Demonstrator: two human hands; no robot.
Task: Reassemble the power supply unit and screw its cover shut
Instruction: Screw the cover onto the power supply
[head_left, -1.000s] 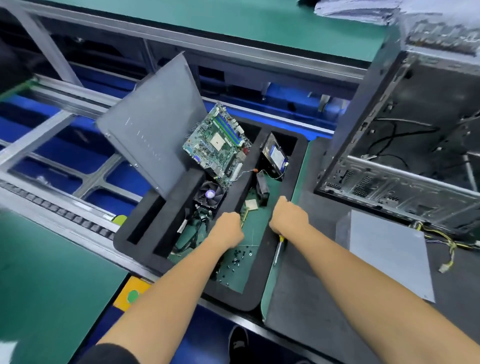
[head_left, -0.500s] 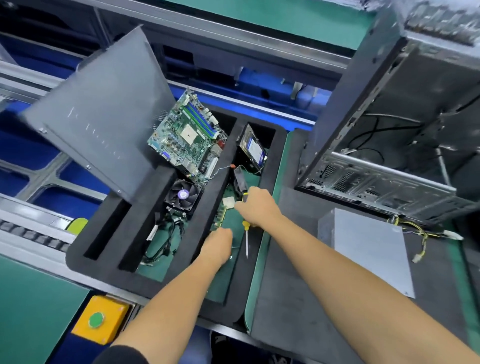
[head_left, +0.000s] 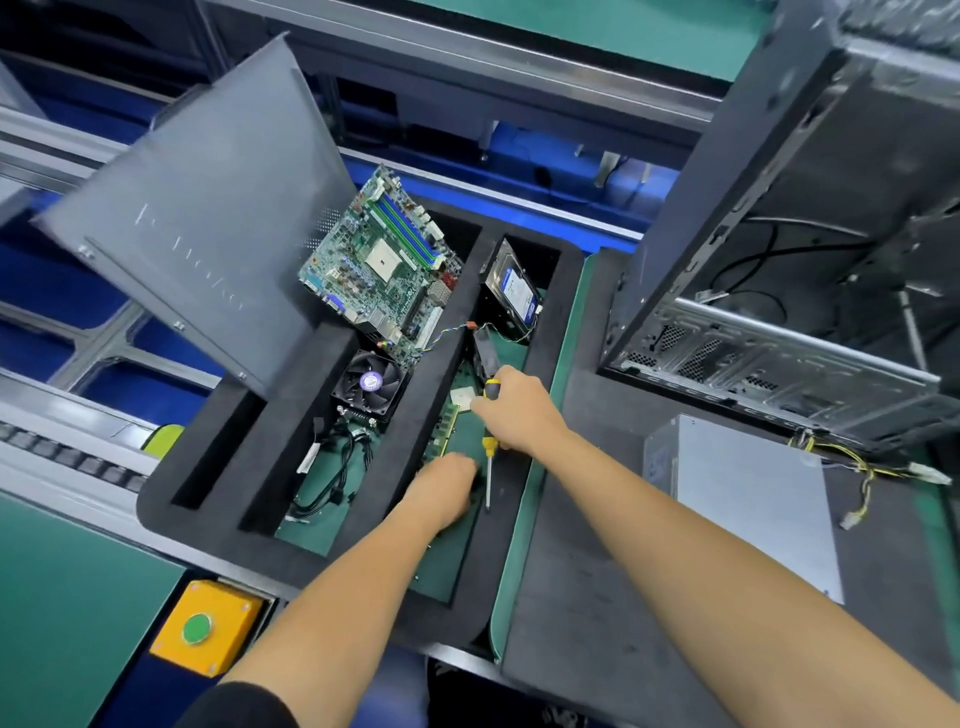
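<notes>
Right hand (head_left: 517, 410) gripping yellow-handled screwdriver (head_left: 488, 457) over foam tray (head_left: 218, 499); left hand (head_left: 447, 486) blurred, grip unclear. Grey power supply unit (head_left: 748, 499) on worktop (head_left: 582, 597): likely heavy, rigid, best held by its sides.

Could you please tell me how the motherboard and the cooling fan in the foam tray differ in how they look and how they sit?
The motherboard is a flat green board that stands tilted in the foam tray, leaning against the grey side panel; the cooling fan is a black square block lying low in the compartment, blades facing up. The motherboard is clearly the larger of the two. It shows slots and a pale socket; the fan shows a round purple hub label. Both sit in the same tray compartment.
</notes>
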